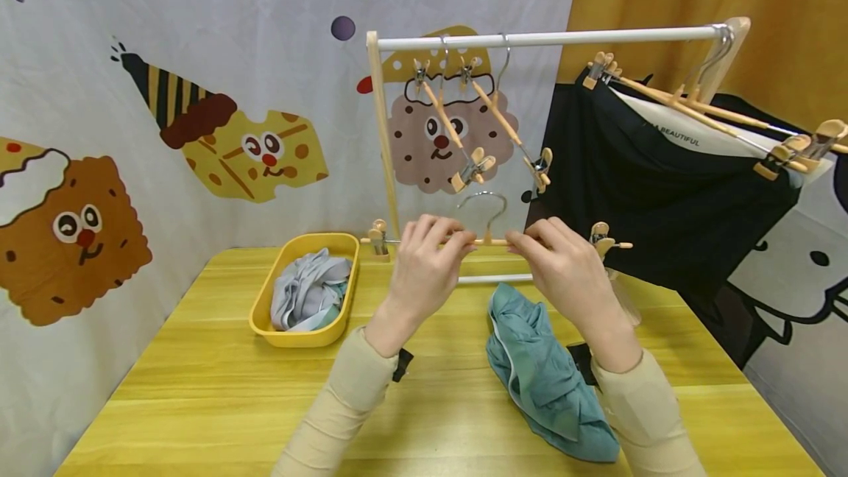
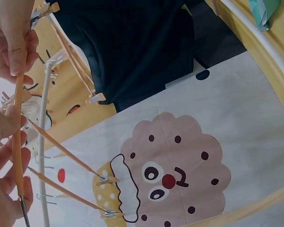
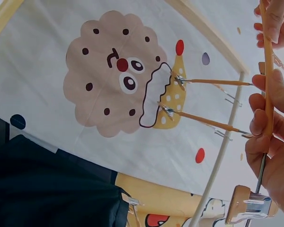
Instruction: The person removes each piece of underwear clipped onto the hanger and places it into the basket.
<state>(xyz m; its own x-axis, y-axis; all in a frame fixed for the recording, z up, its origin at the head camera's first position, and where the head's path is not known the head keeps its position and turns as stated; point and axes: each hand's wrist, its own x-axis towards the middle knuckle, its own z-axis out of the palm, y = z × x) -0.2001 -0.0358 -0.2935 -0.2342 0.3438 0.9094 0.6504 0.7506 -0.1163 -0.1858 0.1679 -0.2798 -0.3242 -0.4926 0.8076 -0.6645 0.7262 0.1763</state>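
Note:
Between both hands is a wooden clip hanger (image 1: 489,241) with a metal hook on top and a clip near each end. My left hand (image 1: 430,260) pinches its bar left of the hook, and my right hand (image 1: 563,263) pinches it on the right side. In the right wrist view a clip (image 3: 251,205) shows beside the right hand's fingers. Below the right hand, a crumpled teal garment (image 1: 543,377) lies on the table. To the left, a yellow basket (image 1: 298,339) contains a grey garment (image 1: 308,289) with some teal cloth.
A white rail (image 1: 556,39) on a wooden stand rises behind the hands. Two bare clip hangers (image 1: 442,116) hang at its left. On its right, black shorts (image 1: 636,190) hang from clip hangers. Everything stands on a yellow wooden table (image 1: 232,396).

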